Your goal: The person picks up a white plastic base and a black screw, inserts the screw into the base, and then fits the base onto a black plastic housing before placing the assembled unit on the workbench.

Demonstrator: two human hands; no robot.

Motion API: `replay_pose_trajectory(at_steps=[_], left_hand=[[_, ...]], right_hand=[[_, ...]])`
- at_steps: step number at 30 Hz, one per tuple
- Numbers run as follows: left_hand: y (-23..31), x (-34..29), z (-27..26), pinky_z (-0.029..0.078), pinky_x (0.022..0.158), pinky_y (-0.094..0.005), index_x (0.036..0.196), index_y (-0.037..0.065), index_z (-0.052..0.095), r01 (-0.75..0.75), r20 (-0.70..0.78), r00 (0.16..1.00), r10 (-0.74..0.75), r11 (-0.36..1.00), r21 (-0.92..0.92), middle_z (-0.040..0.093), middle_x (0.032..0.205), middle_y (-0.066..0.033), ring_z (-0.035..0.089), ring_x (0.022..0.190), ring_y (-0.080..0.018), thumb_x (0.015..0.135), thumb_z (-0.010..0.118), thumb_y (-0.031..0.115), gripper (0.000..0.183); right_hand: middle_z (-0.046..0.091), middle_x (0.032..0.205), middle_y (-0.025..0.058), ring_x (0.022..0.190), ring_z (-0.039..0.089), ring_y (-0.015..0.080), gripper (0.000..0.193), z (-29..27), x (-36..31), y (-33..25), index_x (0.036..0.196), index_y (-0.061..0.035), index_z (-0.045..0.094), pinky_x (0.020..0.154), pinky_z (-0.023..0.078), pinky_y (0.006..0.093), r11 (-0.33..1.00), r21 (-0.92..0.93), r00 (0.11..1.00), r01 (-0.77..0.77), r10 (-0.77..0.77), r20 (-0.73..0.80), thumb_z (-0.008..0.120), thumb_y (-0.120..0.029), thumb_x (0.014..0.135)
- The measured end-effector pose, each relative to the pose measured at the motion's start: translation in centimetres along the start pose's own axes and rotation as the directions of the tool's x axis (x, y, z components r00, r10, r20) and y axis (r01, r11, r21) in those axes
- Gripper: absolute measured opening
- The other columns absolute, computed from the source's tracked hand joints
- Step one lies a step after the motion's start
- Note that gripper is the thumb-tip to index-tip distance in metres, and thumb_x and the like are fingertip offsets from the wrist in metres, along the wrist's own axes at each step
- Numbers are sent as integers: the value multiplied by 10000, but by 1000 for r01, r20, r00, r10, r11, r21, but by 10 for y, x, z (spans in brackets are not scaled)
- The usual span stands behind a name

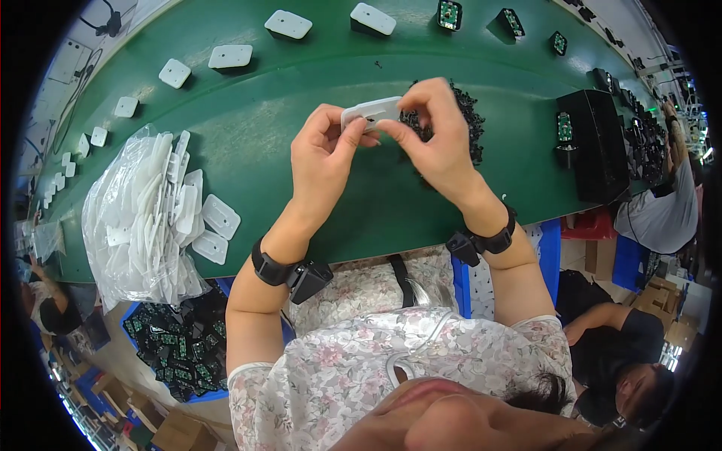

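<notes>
Head view: both forearms reach over the green table [252, 143]. Above it, the left hand [322, 154] pinches one white plastic cover [365, 110] between its fingers; the right hand [438, 143] meets its right end, grip unclear, partly blocking one pile of small black parts [472, 124]. Two loose covers [221, 216] lie beside one bag of covers [135, 218].
</notes>
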State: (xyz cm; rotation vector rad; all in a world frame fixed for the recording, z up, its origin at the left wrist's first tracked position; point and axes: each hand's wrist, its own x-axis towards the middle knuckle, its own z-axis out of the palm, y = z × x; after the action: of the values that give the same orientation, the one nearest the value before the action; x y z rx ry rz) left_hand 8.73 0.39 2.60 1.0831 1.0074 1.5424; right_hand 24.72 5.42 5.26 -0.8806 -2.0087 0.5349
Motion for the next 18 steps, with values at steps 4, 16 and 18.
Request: replay_pose_trajectory(at_steps=[4,16,18], left_hand=[[0,-2,1,524,713,-247,920,-36,575,11,19,1000,-11,1000,-24,626,885,-84,660,772,-151,929,575,44,81],[5,5,-4,520,659,-228,1121,-61,536,141,-49,989,-141,990,-23,653,914,-116,663,726,-149,980,464,72,206],[-3,10,-21,505,627,-218,1130,-60,526,117,-83,990,-110,990,80,651,883,-109,640,672,-136,981,466,79,212]], right_hand=[[497,899,1,736,417,94,246,-7,3,2,922,-37,595,642,367,230,981,129,988,-144,135,77,757,-155,781],[563,808,-27,680,465,40,217,5,9,13,919,-43,592,607,402,203,851,288,880,-439,342,330,731,-179,823],[568,833,-19,708,479,51,225,0,25,20,935,-46,595,626,414,216,886,282,901,-368,265,342,726,-194,828]])
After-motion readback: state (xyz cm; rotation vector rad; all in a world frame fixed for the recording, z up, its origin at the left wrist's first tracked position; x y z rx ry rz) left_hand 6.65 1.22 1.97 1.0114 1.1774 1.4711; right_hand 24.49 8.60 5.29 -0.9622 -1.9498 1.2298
